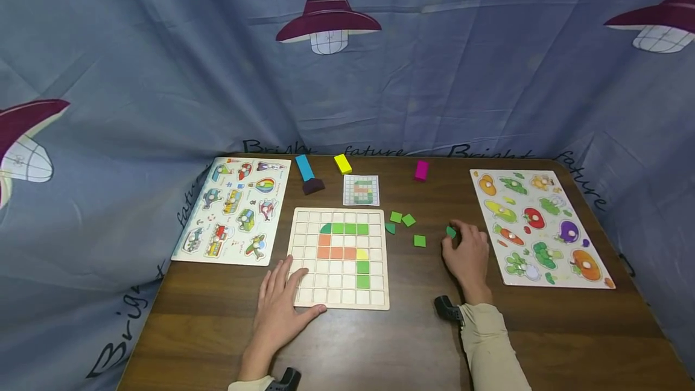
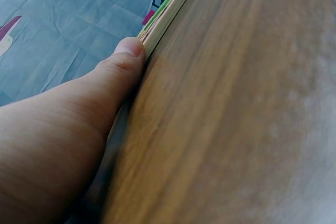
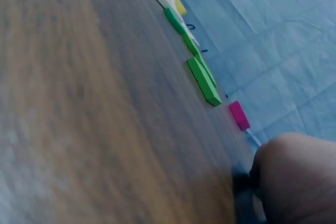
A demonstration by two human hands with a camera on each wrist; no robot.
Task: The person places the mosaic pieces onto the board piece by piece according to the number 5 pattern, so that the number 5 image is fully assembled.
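Note:
A wooden grid board (image 1: 326, 294) lies mid-table, with green, orange and yellow tiles in several of its cells. My left hand (image 1: 282, 303) rests spread at the board's lower left corner; in the left wrist view the thumb (image 2: 123, 64) presses against the board's edge (image 2: 168, 22). Out to the right, my right hand (image 1: 468, 255) pinches a small dark green curved tile (image 1: 450, 232) between thumb and index finger, low over the table. Between this hand and the board lie loose green square tiles (image 1: 420, 241) and another dark green curved tile (image 1: 390, 228).
Behind the board lies a small pattern card (image 1: 361, 180). Blue (image 1: 304, 167), dark brown (image 1: 313, 186), yellow (image 1: 343, 164) and magenta (image 1: 421, 170) blocks are along the back. A vehicle puzzle board (image 1: 228, 213) flanks the left, a vegetable puzzle board (image 1: 523, 228) the right.

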